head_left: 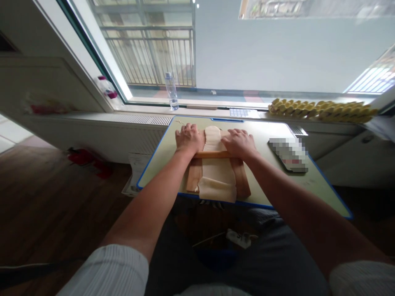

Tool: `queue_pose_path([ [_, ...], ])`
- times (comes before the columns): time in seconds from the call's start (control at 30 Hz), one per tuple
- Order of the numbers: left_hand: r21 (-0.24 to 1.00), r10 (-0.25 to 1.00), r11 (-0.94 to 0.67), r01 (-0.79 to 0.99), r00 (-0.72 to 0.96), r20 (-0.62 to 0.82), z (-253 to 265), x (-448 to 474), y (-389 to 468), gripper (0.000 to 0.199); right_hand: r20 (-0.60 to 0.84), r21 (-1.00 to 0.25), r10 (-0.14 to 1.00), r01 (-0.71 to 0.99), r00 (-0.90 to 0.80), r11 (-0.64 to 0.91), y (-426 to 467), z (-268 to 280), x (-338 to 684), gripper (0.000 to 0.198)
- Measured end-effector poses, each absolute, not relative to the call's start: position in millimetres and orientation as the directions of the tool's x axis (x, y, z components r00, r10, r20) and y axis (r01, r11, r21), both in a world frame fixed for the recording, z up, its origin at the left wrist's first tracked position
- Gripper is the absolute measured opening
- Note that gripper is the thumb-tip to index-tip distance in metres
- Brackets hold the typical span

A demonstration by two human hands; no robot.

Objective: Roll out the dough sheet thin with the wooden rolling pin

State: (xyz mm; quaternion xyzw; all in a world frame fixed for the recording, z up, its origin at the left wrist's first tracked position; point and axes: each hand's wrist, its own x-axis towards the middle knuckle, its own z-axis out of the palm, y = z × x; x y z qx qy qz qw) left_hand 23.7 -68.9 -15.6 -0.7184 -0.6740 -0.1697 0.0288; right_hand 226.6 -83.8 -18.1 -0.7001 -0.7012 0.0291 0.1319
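A long pale sheet of dough lies lengthwise on a wooden board, its near end folded over at the board's front edge. Across the dough runs a wooden rolling pin. My left hand presses on the pin's left end, fingers bent forward over the board's far left part. On the opposite end rests my right hand, palm down with its fingers curled forward. Both palms hide the pin's ends. Between the hands, the far end of the dough shows.
The board lies on a blue-edged folding table. A phone-like blurred object is at its right. On the windowsill behind stand a clear bottle and yellow egg trays. A red fire extinguisher is on the floor at left.
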Motion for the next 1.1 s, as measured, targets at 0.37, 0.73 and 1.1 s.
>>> queue_pose_path([
  [0.37,0.175,0.974,-0.084,0.981,0.044,0.223,-14,26,-52,0.041,0.188,-0.223,0.981,0.975,0.051,-0.008,-65,-24,228,0.062],
  [0.73,0.224,0.97,-0.149,0.963,0.098,0.224,-21,20,-107,0.04,0.18,-0.151,0.982,0.988,0.055,-0.028,-140,-20,223,0.062],
  [1.1,0.258,0.932,-0.116,0.959,0.015,0.362,-20,24,-174,0.04,0.189,-0.074,0.979,0.995,0.073,-0.059,-195,-26,213,0.072],
])
